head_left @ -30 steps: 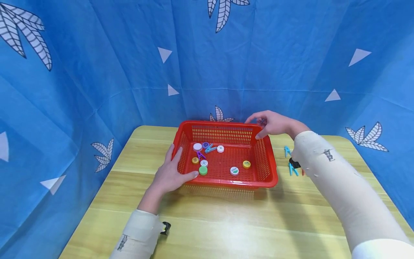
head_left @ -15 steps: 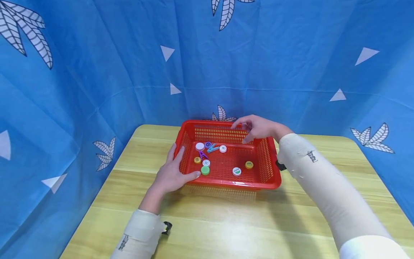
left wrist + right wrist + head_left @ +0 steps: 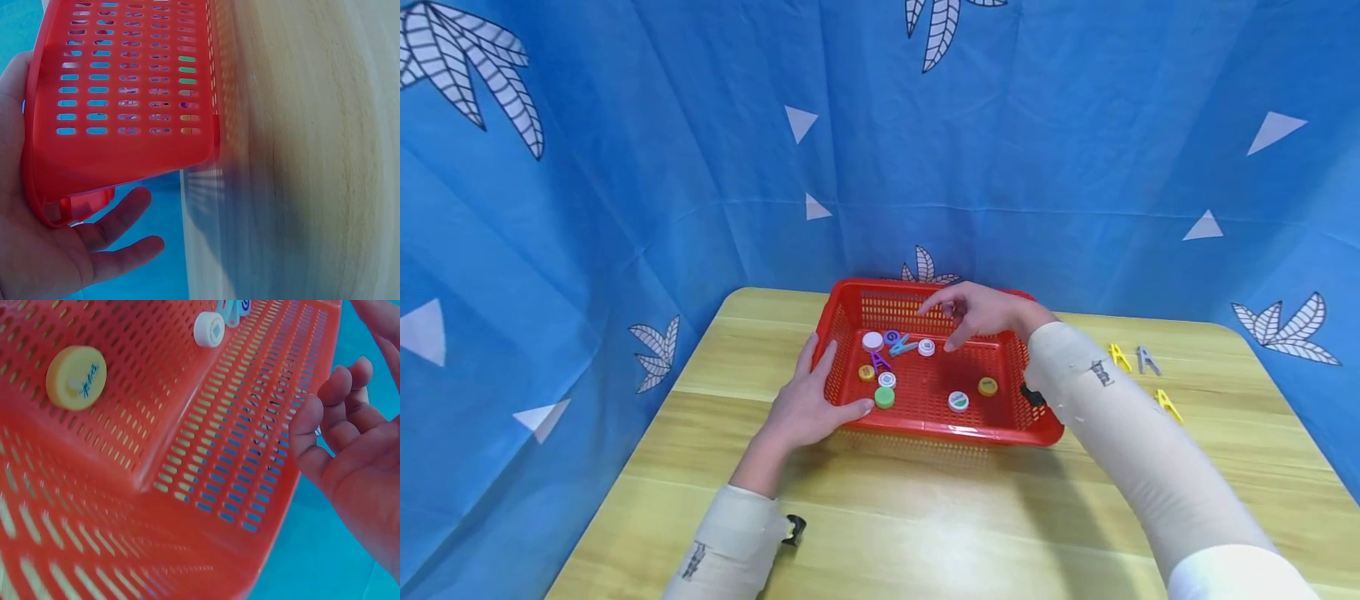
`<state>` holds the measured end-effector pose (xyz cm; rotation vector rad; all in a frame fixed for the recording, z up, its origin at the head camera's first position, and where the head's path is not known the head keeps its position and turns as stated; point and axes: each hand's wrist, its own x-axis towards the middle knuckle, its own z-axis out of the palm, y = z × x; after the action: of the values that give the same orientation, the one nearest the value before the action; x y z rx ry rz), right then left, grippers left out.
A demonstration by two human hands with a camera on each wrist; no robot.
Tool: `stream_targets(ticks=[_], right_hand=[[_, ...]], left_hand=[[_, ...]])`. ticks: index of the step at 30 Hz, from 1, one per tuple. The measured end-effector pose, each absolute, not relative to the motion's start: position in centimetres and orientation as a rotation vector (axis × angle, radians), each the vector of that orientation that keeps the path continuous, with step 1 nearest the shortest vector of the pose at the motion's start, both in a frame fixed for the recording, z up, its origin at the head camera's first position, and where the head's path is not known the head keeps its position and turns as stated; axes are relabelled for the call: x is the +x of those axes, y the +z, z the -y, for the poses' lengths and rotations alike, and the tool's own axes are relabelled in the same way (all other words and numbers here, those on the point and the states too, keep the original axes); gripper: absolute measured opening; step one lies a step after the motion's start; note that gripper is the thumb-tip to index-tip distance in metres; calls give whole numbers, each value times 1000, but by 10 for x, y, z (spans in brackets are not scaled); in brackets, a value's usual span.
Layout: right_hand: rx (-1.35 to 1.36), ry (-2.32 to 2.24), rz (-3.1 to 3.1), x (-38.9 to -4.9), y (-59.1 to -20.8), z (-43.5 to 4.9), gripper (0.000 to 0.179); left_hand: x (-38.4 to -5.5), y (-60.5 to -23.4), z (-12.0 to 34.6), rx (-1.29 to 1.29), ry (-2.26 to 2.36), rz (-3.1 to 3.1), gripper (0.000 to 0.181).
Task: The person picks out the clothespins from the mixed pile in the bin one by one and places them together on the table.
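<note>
A red slotted basket (image 3: 917, 432) sits on the table, holding plastic bottle caps and two clothespins. My left hand (image 3: 808, 404) rests at its left front corner, fingers spread over the left rim and thumb along the front. In the left wrist view, two fingers reach past the basket's end. My right hand (image 3: 981, 312) hovers over the back right part, index finger and thumb apart, other fingers bent, with nothing seen between them. Below it lie a white cap (image 3: 927, 347), a blue clothespin (image 3: 902, 346) and a yellow cap (image 3: 76, 378). A purple clothespin (image 3: 880, 362) lies left.
Two yellow clothespins (image 3: 1167, 406) and a grey clothespin (image 3: 1147, 360) lie on the wooden table (image 3: 910, 517), right of the basket and beyond my right forearm. A blue patterned curtain (image 3: 1000, 150) hangs behind the table.
My right hand has moved left and slightly down, from the basket's back right corner to over its inside. Clothespins on the right have come out from behind the forearm. My left hand keeps its place.
</note>
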<state>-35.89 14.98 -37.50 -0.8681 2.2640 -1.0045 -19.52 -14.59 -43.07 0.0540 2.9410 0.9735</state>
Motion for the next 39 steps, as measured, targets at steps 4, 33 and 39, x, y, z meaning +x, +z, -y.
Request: stream_targets(ticks=[4,33,39], right_hand=[[-921,-1022,-2230,-360,-382,-146,62],[-911,-1150,-2080,-356,-433,-113,57],[-956,-1136,-2074,-362,-438,-107,56]], left_hand=[[-195,-432,145,50,968,-2944,118],[-188,-431,141,52,967,-2954,116],[-188,-428,142,61,954,-2969,116]])
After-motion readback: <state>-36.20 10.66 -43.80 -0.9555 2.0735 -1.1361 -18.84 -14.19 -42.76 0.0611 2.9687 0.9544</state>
